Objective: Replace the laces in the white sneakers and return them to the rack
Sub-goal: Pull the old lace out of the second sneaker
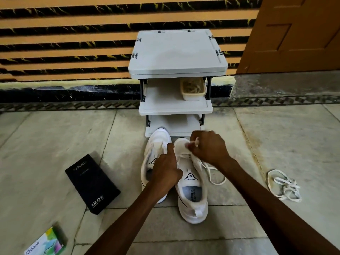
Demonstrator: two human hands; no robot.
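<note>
**Floor in front of the rack (176,52), seen from behind the hands.** Farthest out from the rack, to its left, lie a green packet (46,242) and, closer in, a black box (92,183).

The right sneaker (191,199) lies straight out from the rack. Its long axis runs heel-near to toe-far, and its toe points at the bottom shelf. The left sneaker (156,142) lies against its left side with its toe at the rack's base. It appears unlaced.

The left hand (166,170) has its fingers curled and grips the right sneaker's inner upper beside the tongue. The right hand (209,148), the nearer of the two to the rack, pinches one end of the lace (219,183) in closed fingers over the forward eyelets. The slack trails onto the floor on the sneaker's right.

The next pull, as judged, draws the lace up and across the shoe's long axis, so the right hand leads while the left steadies.

A loose lace (286,183) is heaped well out to the rack's right.

On the right of the rack's middle shelf, a cream tub (193,95) holds tan strands. They are possibly laces but too blurred to confirm.
</note>
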